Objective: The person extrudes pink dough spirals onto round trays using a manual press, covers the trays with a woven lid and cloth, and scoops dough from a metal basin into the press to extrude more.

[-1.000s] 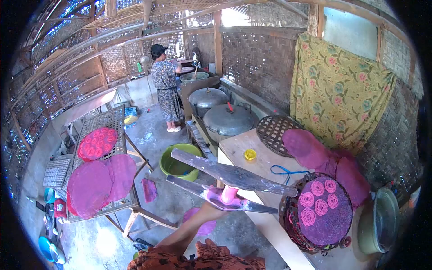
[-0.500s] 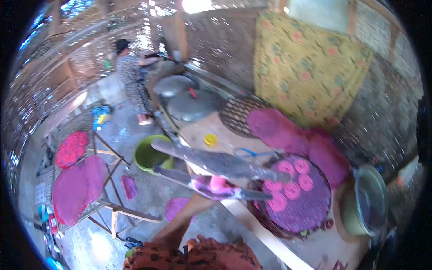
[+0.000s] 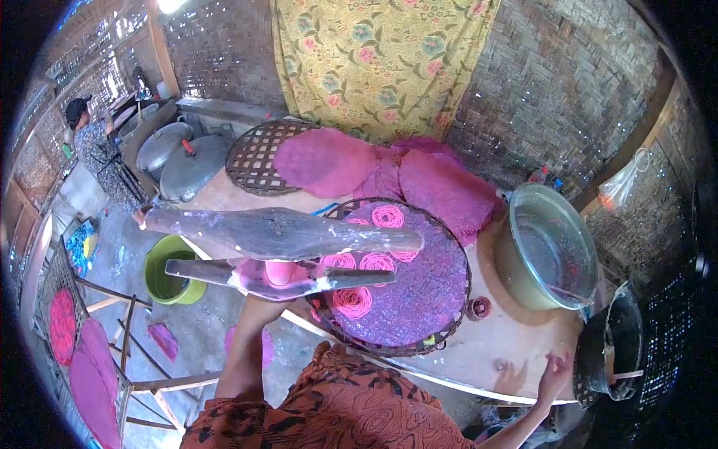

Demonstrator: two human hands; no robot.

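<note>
My left hand (image 3: 263, 308) is closed on the underside of a wooden press (image 3: 280, 233), two long dark boards, one above the other, with a pink cylinder (image 3: 280, 272) between them. Most of its fingers are hidden by the lower board. The boards' right end overlaps a round woven tray (image 3: 465, 299) bearing a purple sheet (image 3: 419, 307) with several pink noodle coils (image 3: 377, 267). My right hand (image 3: 552, 380) is over the table's front edge at the right, fingers apart, holding nothing, near a dark bucket (image 3: 609, 348).
A large basin (image 3: 550, 247) stands on the table (image 3: 490, 352) at the right. Pink sheets (image 3: 325, 161) lie behind the tray, beside a lattice basket (image 3: 258, 157). A green tub (image 3: 168, 280) is on the floor. At the back left stands another person (image 3: 105, 153) near lidded pots (image 3: 196, 166).
The view has turned right, bringing the basin, the dark bucket and my right hand fully into sight. My left hand still holds the press, now more level. Some coils on the tray are covered by it.
</note>
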